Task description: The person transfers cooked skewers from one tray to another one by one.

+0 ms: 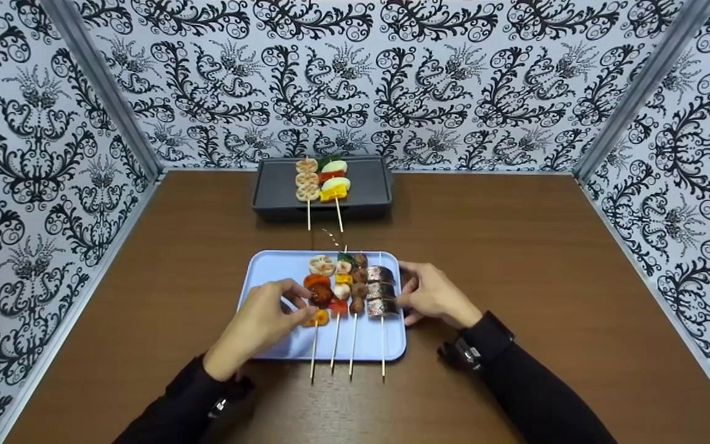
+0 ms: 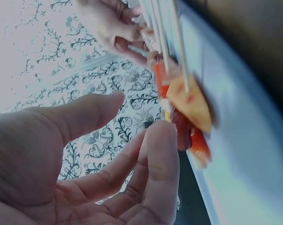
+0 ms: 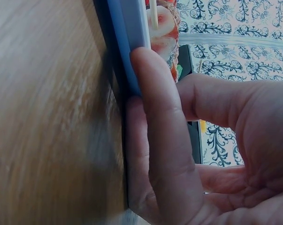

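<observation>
A light blue tray (image 1: 287,342) lies on the table with several skewers side by side. My left hand (image 1: 265,314) is over its left part, next to the leftmost skewer (image 1: 321,293) of lotus root, orange pieces and a glazed brown ball. In the left wrist view, a gap separates the left hand's (image 2: 118,164) thumb and index finger, with nothing between them. My right hand (image 1: 435,296) holds the tray's right edge, beside the fish skewer (image 1: 381,291). In the right wrist view, a fingertip (image 3: 148,58) touches the tray's rim (image 3: 132,28).
Behind the tray stands a dark grey grill plate (image 1: 367,182) bearing a lotus root skewer (image 1: 307,180) and a mixed vegetable skewer (image 1: 334,182). Between the hands lie a vegetable skewer (image 1: 341,290) and a meatball skewer (image 1: 359,283). Patterned walls enclose the brown table (image 1: 515,246).
</observation>
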Tool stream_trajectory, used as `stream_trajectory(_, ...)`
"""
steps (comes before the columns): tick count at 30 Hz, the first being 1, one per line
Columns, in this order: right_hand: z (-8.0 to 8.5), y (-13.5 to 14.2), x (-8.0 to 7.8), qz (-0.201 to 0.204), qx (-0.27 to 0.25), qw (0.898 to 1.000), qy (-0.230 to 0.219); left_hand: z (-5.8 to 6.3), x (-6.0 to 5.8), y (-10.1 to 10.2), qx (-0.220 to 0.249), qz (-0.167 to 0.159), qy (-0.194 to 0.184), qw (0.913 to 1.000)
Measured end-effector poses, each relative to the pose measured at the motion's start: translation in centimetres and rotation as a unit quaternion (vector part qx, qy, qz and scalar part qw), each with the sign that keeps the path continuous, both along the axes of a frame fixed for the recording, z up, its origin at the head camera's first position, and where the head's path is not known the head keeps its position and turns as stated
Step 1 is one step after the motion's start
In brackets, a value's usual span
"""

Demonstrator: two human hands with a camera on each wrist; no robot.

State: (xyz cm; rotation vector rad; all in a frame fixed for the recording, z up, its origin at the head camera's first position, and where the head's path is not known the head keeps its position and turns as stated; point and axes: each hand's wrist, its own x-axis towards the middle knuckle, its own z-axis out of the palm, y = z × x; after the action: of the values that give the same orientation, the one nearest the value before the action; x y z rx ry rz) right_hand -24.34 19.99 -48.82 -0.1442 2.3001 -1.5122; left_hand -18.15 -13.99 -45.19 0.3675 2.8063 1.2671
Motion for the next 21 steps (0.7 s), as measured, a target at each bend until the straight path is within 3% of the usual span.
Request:
stream_trajectory(10,0.1,0.0,0.0,-0.001,0.0,1.0,0.0,0.7,-2.2,-0.2,0.012,0.058,0.042,0.9974)
stream_trajectory(15,0.1,-0.1,0.0,-0.005,-0.006,1.0,-0.007,0.7,-3.3,-0.5,0.02,0.07,0.066,0.9952)
stream_trajectory(21,0.0,-0.1,0.0,-0.005,-0.011,1.0,-0.005,0.9,-4.9,-0.7,0.025,0.086,0.068,0.9937)
